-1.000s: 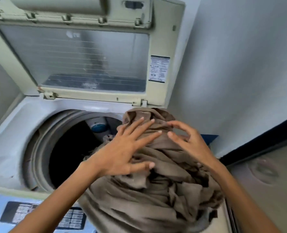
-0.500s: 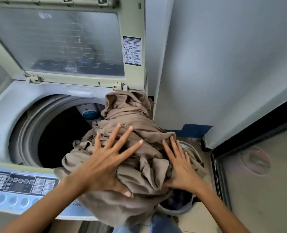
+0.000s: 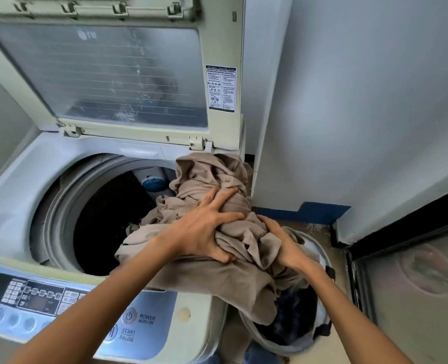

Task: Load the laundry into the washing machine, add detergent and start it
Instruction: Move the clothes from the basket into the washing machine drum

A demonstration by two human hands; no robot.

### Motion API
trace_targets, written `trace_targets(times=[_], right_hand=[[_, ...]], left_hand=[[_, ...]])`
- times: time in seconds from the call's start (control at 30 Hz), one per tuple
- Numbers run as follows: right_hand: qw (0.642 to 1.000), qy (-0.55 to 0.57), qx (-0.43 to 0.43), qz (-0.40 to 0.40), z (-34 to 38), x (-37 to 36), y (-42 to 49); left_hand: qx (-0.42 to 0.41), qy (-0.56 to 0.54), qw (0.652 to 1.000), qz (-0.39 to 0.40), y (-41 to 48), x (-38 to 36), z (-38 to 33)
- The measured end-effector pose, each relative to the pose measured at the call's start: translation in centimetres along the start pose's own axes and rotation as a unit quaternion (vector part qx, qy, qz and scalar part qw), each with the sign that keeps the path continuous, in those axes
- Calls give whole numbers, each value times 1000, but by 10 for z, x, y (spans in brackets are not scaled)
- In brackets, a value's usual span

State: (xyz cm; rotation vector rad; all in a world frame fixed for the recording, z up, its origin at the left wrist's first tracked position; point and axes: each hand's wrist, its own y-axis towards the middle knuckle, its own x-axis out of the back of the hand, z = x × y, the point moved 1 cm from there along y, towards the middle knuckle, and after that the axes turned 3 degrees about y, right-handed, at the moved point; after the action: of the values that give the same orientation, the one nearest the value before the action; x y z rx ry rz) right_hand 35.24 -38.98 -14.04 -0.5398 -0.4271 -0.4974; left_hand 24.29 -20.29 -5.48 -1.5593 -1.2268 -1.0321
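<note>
A top-loading washing machine [image 3: 15, 206] stands with its lid [image 3: 107, 74] raised and its dark drum [image 3: 107, 222] open. A big bundle of tan cloth [image 3: 212, 174] lies across the machine's right rim, partly hanging over the drum and partly over a laundry basket [image 3: 320, 258] on the floor to the right. My left hand [image 3: 204, 232] grips the bundle from above, fingers dug into the folds. On the bundle's right side my right hand [image 3: 283, 243] clutches the cloth. Dark clothes [image 3: 293, 311] show inside the basket.
The control panel [image 3: 34, 295] with POWER and START/PAUSE buttons [image 3: 128, 324] runs along the machine's front edge under my left forearm. A grey wall [image 3: 362, 101] rises close on the right. A dark-framed door or panel [image 3: 414, 285] fills the lower right.
My hands lay flat with spread fingers on the cloth before; now both have curled and grabbed it. The bundle sits bunched against the machine's right rim.
</note>
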Motion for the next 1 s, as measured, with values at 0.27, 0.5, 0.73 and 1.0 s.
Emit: trace_targets(times=[0.27,0.5,0.73,1.0], right_hand=[[989,32,-61,-129,-5,-1,-7],[951,-66,100,-286,116,24,-43],[889,-142,191,-391,243,4,-37],[878,-32,289,-381,345,-59,9]], left_hand=[[-36,-81,989,-117,-2,3,10],[-30,-173,956,-234,-34,36,45],[0,-254,897,-363,-100,85,95],[46,-237,839,-487,-177,129,162]])
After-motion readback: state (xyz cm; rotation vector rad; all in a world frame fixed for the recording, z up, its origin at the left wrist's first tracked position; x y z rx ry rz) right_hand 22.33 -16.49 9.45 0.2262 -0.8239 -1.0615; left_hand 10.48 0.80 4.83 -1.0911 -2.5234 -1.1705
